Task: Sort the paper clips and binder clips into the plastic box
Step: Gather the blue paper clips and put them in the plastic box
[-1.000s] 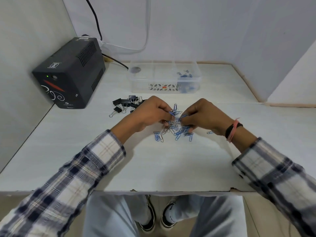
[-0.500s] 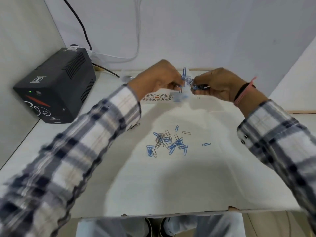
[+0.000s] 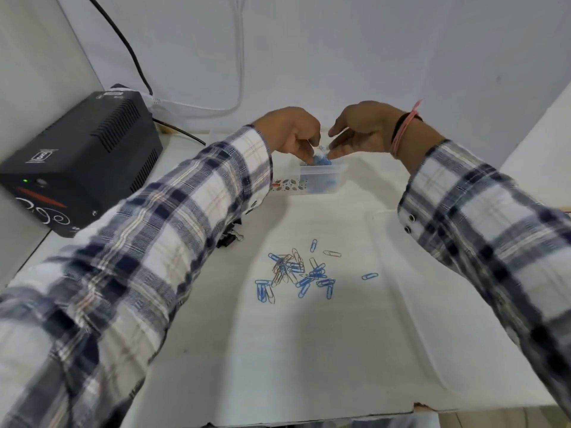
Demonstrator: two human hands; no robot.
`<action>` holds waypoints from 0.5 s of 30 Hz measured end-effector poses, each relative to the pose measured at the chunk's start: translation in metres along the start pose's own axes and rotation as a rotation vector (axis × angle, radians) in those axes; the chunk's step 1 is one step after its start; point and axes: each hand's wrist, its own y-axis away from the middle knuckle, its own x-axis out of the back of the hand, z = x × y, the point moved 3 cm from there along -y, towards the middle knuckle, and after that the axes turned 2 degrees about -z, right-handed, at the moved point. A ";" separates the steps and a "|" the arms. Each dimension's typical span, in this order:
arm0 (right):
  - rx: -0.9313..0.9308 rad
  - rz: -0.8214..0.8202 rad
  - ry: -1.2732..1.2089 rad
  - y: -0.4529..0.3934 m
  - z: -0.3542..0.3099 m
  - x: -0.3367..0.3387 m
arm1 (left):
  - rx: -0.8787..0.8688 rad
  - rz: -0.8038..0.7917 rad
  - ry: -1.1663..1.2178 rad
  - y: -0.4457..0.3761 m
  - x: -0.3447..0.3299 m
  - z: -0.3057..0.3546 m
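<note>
A black power unit (image 3: 80,162) sits at the bench's (image 3: 309,350) left. Binder clips (image 3: 230,237) peek from under the left sleeve (image 3: 173,230). Left hand (image 3: 289,132) and right hand (image 3: 363,131), fingers loosely parted, release blue paper clips (image 3: 321,160) into the clear plastic box's (image 3: 321,177) right-end compartment. Loose paper clips (image 3: 298,273) lie scattered nearer, pointing every way.

White table (image 3: 309,350), scattered paper clips (image 3: 296,273), plastic box (image 3: 321,177), binder clips (image 3: 230,237), black power unit (image 3: 77,168)

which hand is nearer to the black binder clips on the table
Left. The left hand is over the plastic box, its sleeve passing above the binder clips; the right hand is farther right.
</note>
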 end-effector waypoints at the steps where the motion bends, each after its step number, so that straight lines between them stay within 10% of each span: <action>1: -0.006 -0.018 -0.001 0.003 0.000 0.001 | 0.002 0.002 0.003 0.002 0.001 0.000; 8: 0.112 -0.040 0.099 0.049 0.014 0.021 | -0.174 0.106 -0.025 0.044 0.016 -0.003; 15: -0.032 -0.325 0.874 0.110 0.091 -0.011 | -0.278 -0.127 -0.523 0.122 -0.012 -0.069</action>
